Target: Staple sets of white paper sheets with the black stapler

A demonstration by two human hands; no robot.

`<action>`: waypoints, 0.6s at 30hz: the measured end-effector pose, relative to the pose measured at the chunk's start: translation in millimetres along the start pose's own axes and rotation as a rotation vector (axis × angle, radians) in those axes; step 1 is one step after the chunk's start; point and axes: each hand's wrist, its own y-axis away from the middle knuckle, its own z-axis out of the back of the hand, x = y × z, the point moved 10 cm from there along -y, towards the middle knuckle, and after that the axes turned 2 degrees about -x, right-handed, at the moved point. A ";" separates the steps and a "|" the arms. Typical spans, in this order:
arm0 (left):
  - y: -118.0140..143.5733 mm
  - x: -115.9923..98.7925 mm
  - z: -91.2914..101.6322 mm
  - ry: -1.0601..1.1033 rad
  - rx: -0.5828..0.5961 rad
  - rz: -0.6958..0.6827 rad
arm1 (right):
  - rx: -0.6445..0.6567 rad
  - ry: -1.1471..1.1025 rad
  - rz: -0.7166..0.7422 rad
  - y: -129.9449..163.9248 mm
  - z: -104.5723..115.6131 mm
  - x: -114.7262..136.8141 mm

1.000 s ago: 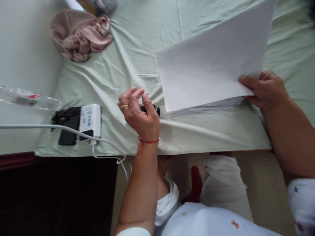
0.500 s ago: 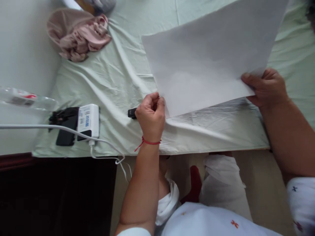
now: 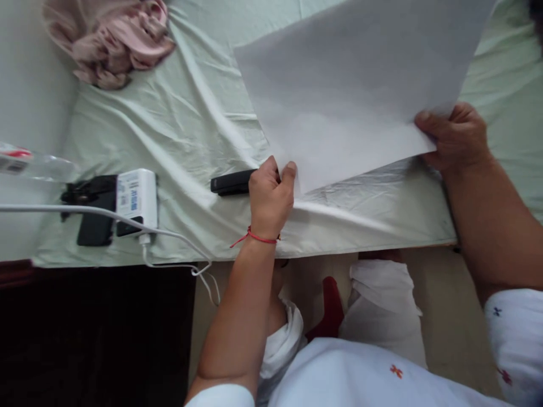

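You hold the white paper sheet [image 3: 356,85] lifted above the bed [image 3: 203,130], over its near edge, one corner in each hand. Your right hand [image 3: 456,138] has its grip closed on the right corner, thumb on top. Your left hand [image 3: 270,198] pinches the lower left corner between thumb and fingers. Keep both pinches light and level, so the sheet stays flat and does not crease, and hold it taut rather than pulled. The black stapler [image 3: 231,182] lies on the bed just beside your left hand. Toward the near left corner sit a white charger [image 3: 136,195] and a black phone [image 3: 93,206]; a pink cloth [image 3: 110,45] lies at the far left
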 end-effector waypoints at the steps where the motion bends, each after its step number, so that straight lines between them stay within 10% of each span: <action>1: -0.3 -0.6 1.1 -0.019 -0.008 -0.007 | 0.007 0.001 0.001 -1.0 0.2 -1.5; 18: -5.7 4.3 -0.9 -0.146 0.008 -0.007 | 0.076 -0.023 0.005 -2.5 -9.0 -2.4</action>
